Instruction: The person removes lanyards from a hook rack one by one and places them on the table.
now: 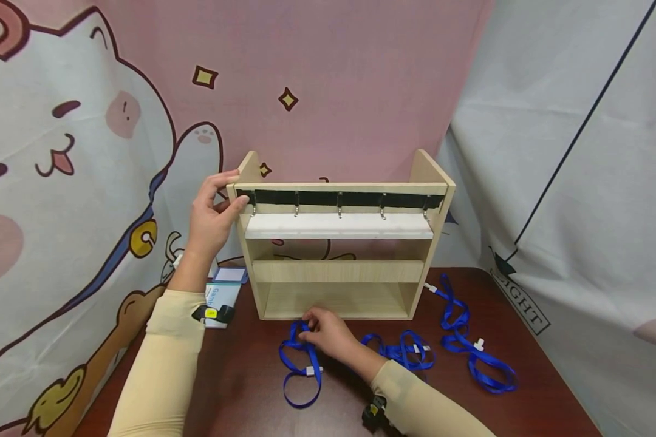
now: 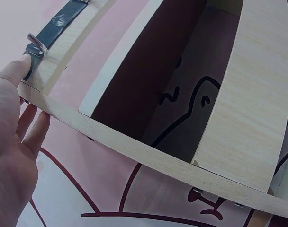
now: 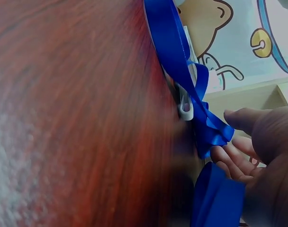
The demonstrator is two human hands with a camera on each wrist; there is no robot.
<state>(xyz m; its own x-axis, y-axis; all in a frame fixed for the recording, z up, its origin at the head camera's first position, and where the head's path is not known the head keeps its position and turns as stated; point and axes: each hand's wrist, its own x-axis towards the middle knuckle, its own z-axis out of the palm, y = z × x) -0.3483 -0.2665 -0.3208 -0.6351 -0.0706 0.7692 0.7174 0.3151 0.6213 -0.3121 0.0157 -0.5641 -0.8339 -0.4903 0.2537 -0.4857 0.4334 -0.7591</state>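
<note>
A small wooden shelf (image 1: 337,272) stands upright on the table, a black strip (image 1: 317,198) with several metal hooks along its upper front. My left hand (image 1: 210,212) grips its upper left corner; in the left wrist view the thumb lies on the end of the strip beside a hook (image 2: 37,45), with fingers round the side panel (image 2: 148,158). My right hand (image 1: 330,335) is low before the shelf, its fingers at the top of a blue lanyard (image 1: 300,358) lying on the table. In the right wrist view, thumb and fingers are apart around the lanyard's folds (image 3: 212,135).
Another blue lanyard (image 1: 410,352) lies just right of my right forearm, and a third (image 1: 456,328) stretches out by the shelf's right side. Card-like items (image 1: 224,294) with blue edges lie left of the shelf. A printed cloth (image 1: 361,79) hangs behind the dark red table (image 1: 240,376).
</note>
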